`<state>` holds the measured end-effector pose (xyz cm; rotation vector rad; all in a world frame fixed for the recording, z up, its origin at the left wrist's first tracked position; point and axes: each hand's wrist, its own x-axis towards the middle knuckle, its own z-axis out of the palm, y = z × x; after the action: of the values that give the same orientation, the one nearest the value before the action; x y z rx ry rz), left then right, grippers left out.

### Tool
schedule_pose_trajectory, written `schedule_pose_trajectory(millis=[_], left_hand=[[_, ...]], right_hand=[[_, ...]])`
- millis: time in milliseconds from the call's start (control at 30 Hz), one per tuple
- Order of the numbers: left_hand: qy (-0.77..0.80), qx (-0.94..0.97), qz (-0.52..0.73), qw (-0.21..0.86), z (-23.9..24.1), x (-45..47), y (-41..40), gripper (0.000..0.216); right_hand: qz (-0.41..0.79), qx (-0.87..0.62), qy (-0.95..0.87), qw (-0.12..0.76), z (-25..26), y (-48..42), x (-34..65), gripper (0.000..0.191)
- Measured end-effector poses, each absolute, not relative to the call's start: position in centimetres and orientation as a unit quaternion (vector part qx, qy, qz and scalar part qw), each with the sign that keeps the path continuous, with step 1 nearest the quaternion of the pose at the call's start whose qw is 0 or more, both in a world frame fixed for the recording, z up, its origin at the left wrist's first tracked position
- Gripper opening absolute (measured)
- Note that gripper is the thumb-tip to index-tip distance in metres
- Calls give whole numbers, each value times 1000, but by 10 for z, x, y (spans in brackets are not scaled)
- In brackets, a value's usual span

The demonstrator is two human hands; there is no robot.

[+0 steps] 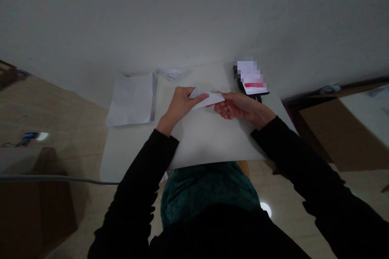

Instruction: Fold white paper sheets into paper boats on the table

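In the head view, the left hand (181, 103) pinches a folded white paper (212, 98) over the white table (206, 141) — its fingers underneath are hidden — while the right hand (238, 107) holds the paper's other end. A paper stack (131, 101) lies at left; the crumpled paper (174, 74) behind is indistinct. Pixelation masks most of the lit phone (256, 88) — any writing beside its red band is unreadable.
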<state>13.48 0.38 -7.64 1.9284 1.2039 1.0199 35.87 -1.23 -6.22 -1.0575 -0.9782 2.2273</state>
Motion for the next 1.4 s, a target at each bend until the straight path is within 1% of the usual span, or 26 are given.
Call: schedule_pose_trajectory(millis=[167, 400, 600, 733, 867, 967, 1167, 1333, 1400], left_hand=[[458, 740, 381, 313, -75, 133, 3, 50], [458, 736, 384, 318, -71, 133, 2, 49], [470, 705, 380, 372, -67, 130, 4, 42], [463, 695, 362, 413, -65, 127, 6, 37], [446, 694, 363, 433, -67, 127, 7, 35], [449, 693, 363, 432, -69, 128, 6, 35], [444, 704, 352, 428, -71, 130, 5, 40], [433, 727, 373, 382, -74, 133, 6, 42], [431, 731, 382, 367, -73, 133, 7, 48]], right_hand=[[763, -441, -370, 294, -59, -15, 358, 40], [725, -425, -457, 291, -64, -12, 361, 38], [698, -369, -529, 312, -68, -12, 360, 44], [673, -347, -572, 315, -70, -13, 360, 42], [653, -359, -580, 330, -71, -15, 360, 40], [643, -367, -584, 334, -69, -16, 361, 41], [629, -345, -626, 307, -67, -18, 355, 50], [596, -366, -621, 353, -71, -19, 349, 48], [586, -384, -603, 381, -71, -19, 348, 45]])
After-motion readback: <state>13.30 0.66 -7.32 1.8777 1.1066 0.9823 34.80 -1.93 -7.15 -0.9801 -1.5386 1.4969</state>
